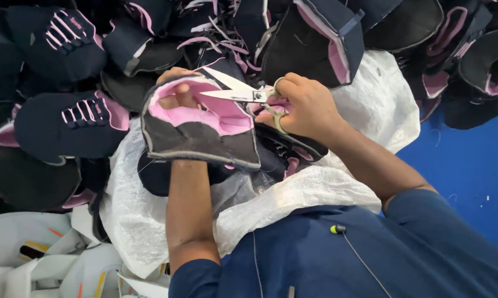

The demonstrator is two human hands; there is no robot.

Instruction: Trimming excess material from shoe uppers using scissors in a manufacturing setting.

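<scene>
Soft navy-and-pink fabric shoe upper trimmed with steel scissors
Left hand tucked inside, pinching its collar; right hand closed through scissor loops; judged light, floppy, best held near the cut

One pair of scissors, two hands, many dark shoe uppers

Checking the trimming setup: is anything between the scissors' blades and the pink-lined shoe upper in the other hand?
Nothing visible. The scissors, held in the right hand, reach open-bladed straight over the shoe upper, which the left hand holds up.
</scene>
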